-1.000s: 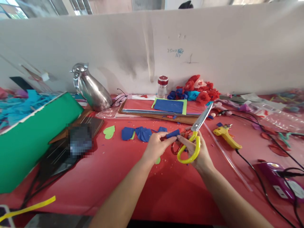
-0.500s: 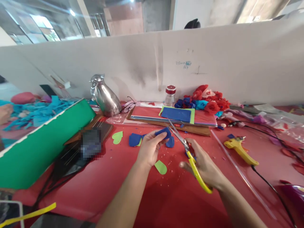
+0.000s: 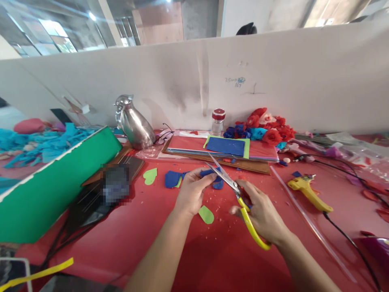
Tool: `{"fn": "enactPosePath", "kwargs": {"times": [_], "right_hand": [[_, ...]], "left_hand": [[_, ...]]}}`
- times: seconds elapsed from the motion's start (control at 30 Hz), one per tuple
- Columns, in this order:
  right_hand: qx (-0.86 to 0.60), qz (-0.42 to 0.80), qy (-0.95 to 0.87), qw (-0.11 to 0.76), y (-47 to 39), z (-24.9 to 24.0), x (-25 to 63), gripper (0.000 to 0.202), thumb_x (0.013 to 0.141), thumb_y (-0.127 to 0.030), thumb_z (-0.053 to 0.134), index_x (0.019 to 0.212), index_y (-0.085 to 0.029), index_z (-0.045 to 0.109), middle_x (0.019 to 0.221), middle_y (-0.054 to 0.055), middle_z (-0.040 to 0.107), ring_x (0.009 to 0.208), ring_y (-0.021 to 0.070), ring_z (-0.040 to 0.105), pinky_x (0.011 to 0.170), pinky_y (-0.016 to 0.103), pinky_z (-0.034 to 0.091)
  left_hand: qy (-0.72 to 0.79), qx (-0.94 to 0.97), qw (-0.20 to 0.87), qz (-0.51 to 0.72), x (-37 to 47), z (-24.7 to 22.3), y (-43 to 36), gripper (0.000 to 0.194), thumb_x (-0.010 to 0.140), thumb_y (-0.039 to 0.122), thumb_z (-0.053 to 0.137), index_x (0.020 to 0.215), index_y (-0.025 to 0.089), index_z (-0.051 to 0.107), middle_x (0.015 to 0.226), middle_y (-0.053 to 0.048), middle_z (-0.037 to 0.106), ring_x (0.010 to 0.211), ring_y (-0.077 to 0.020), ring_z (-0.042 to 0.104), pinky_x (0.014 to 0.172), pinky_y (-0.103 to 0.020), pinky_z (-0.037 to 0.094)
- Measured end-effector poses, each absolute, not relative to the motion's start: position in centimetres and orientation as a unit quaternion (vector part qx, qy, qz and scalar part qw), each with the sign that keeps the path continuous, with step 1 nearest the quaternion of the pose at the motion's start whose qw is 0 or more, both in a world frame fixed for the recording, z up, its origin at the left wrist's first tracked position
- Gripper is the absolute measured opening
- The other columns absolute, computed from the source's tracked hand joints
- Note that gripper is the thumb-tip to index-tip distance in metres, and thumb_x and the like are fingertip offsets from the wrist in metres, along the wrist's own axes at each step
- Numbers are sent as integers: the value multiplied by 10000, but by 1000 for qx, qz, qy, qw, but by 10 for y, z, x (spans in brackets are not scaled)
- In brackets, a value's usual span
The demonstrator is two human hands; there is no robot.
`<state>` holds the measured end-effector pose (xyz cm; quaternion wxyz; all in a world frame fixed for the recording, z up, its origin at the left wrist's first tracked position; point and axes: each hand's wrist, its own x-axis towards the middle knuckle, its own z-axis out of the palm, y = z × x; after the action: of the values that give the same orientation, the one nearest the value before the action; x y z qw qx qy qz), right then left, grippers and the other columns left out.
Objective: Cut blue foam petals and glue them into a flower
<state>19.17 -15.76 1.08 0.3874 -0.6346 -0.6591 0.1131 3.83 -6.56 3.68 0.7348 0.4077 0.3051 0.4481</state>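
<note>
Pinched in my left hand is a small piece of blue paper. My right hand grips yellow-handled scissors, whose blades are parted and cross the blue piece beside my left fingertips. Just beyond my hands, another blue cut piece lies on the red table. To the left are a blue piece with green under it and a light green heart. A rounded green piece rests between my forearms.
A stack of coloured sheets lies ahead, with a metal jug to its left. Paper roses and a yellow glue gun are on the right. A green board stands at left.
The scissors have moved left, and their blades have opened wider around the blue piece. At the far left, another person's hand has gone out of view.
</note>
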Motion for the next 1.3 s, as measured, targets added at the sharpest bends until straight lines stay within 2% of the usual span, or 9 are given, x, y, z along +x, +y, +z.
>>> {"fn": "enactPosePath", "kwargs": {"times": [0.17,0.33,0.5,0.73,0.93,1.17,1.3], "right_hand": [[-642,104,-659,378,-158,11,193,385,769,-496,617,1021,-211,555,666,0,557,515,134,462,487,245,392],[-641,111,-664,368,-159,9,194,290,813,-427,582,1012,-217,559,645,-11,546,516,132,460,501,235,400],[-641,120,-658,377,-160,9,192,268,793,-429,604,964,-226,569,591,-38,484,501,126,419,479,221,388],[-641,138,-653,380,-160,13,192,217,791,-432,586,851,-225,562,534,-59,430,468,113,397,447,204,369],[-638,149,-652,381,-162,16,192,176,785,-382,568,861,-224,553,522,-56,466,448,109,376,417,197,345],[-642,118,-661,370,-161,13,194,274,799,-454,576,914,-205,578,536,-59,422,445,103,367,435,205,365],[-641,102,-665,369,-162,10,196,259,804,-429,566,918,-197,589,513,-56,448,425,105,388,426,206,361]], "left_hand": [[315,420,722,450,36,36,-64,173,534,265,793,652,167,713,647,-16,680,614,-121,581,580,-243,432],[321,438,713,444,33,36,-64,162,559,264,780,664,161,713,653,-19,681,617,-117,575,545,-229,400],[333,437,709,441,32,38,-64,172,543,263,786,650,157,702,621,-16,667,593,-119,570,518,-229,382],[317,419,718,456,31,39,-63,137,538,235,785,624,163,707,613,-5,671,581,-114,574,555,-241,414],[305,411,727,457,30,40,-63,149,547,247,794,635,169,704,628,1,680,580,-110,586,574,-243,434],[287,384,736,479,31,39,-61,183,526,263,824,623,178,695,667,-1,704,636,-119,625,642,-247,487],[265,368,747,485,32,38,-61,178,531,255,827,631,175,704,670,-2,709,648,-123,637,666,-256,507]]}}
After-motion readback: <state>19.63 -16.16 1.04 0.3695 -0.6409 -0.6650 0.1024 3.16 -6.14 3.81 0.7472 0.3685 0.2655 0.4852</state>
